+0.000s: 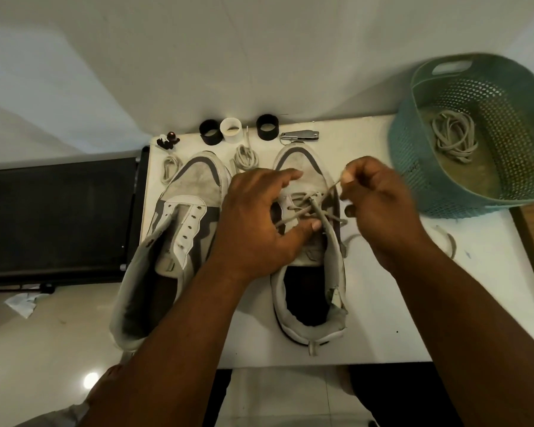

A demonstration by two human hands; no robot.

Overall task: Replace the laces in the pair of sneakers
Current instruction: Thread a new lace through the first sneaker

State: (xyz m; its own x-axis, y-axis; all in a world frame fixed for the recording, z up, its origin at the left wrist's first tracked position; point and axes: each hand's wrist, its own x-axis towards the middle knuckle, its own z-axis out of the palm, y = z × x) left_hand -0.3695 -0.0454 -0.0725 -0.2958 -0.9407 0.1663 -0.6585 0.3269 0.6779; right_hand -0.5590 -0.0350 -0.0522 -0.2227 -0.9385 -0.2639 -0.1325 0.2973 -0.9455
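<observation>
You're lacing the worn grey-and-white sneaker at frame centre: your right hand pinches the grey lace's end, your left hand apparently pins the crossing with its thumb. Next, feed that tip into the next eyelet.

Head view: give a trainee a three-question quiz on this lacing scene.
1. True or false: the left sneaker has a lace threaded through its eyelets.
2. Which hand pinches the lace end above the right sneaker?
3. What lies in the teal basket? A) nail clipper B) bundled laces C) black rings

Key: 1 false; 2 right hand; 3 B, bundled laces.
</observation>
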